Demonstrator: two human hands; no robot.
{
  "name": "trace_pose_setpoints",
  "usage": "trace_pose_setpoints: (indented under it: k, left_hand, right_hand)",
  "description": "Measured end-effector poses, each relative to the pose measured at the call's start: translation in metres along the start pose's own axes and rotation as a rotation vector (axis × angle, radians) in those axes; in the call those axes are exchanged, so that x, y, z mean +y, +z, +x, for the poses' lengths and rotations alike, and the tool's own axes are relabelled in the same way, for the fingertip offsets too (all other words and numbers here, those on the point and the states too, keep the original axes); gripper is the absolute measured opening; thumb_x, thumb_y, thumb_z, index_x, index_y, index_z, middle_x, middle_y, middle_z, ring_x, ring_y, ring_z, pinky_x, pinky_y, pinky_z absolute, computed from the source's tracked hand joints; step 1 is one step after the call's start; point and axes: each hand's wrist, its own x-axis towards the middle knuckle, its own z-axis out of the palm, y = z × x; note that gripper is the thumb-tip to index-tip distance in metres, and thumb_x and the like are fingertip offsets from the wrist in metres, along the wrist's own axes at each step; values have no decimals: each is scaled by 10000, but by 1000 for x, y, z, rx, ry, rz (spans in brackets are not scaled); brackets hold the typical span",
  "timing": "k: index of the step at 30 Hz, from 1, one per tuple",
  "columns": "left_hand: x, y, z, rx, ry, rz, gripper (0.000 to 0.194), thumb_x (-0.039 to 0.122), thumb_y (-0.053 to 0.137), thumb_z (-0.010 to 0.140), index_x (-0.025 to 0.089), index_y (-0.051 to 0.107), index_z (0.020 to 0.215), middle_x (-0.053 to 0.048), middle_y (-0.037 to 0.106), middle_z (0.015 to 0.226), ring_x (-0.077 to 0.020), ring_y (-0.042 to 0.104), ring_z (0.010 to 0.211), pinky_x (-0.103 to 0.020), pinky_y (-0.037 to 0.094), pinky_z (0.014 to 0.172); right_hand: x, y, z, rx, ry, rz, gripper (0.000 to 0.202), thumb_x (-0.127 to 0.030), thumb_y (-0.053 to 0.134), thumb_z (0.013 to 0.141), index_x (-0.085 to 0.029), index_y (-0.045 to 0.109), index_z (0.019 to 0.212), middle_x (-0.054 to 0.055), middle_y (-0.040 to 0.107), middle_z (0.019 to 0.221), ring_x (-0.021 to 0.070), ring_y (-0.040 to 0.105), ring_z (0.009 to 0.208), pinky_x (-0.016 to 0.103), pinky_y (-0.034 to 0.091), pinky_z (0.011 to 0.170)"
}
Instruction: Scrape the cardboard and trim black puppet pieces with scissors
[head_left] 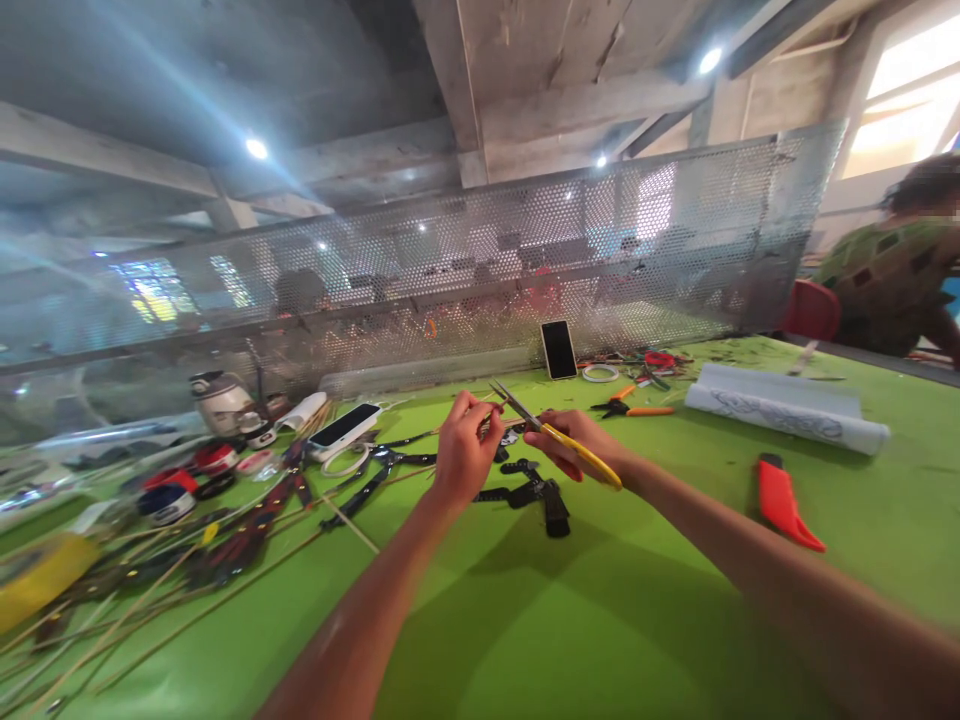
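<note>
My right hand (pixel 577 440) grips a pair of scissors (pixel 579 458) with yellow handles. Their metal blades are parted and point up and left, close to the fingertips of my left hand (pixel 466 450). Those fingertips are pinched together; a tiny dark bit shows at them, too small to name. Below both hands a black jointed piece (pixel 536 492) with several short arms lies on the green table (pixel 525 620). Left of my left hand is another dark branched piece (pixel 382 458), lying among thin sticks.
On the left lie thin sticks (pixel 217 580), tape rolls (pixel 217 460), yellow tape (pixel 45 575) and a white phone-like device (pixel 345 428). A phone (pixel 559 350) stands at the back. To the right are orange-handled pliers (pixel 634 408), a paper roll (pixel 787 410), a red-handled tool (pixel 786 505) and a person (pixel 892 265).
</note>
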Motion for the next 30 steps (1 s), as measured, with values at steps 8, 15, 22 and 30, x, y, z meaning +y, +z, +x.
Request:
trace_pose_setpoints:
  k: [8, 15, 22, 30]
  left_hand:
    - [5, -6, 3, -26, 25, 134, 192, 183, 481, 884, 155, 671, 888, -34, 510, 857, -97, 466, 598, -230, 414, 604]
    - [9, -6, 3, -6, 13, 198, 189, 169, 481, 886, 154, 669, 874, -42, 524, 857, -104, 478, 610, -243, 424, 631]
    - [13, -7, 4, 10, -5, 232, 206, 212, 458, 900, 160, 651, 850, -46, 531, 854, -114, 469, 613, -246, 402, 620]
    - [11, -5, 3, -134, -136, 213, 305, 336, 469, 910, 179, 542, 659, -11, 502, 623, -144, 442, 556, -265, 286, 560]
  right_hand:
    - [12, 4, 7, 89, -47, -126, 329, -489, 640, 800, -164, 671, 760, 22, 537, 704, 134, 465, 588, 273, 348, 543]
    - [12, 11, 7, 172, -82, -219, 342, -490, 617, 819, -154, 653, 769, 16, 472, 694, 135, 426, 569, 290, 330, 542]
    - [7, 8, 5, 170, -77, -258, 223, -336, 570, 839, -148, 657, 760, 20, 532, 667, 128, 441, 562, 270, 328, 530]
    - [9, 6, 4, 163, -36, -398, 188, -165, 500, 796, -137, 661, 702, 14, 571, 576, 108, 438, 508, 242, 321, 519]
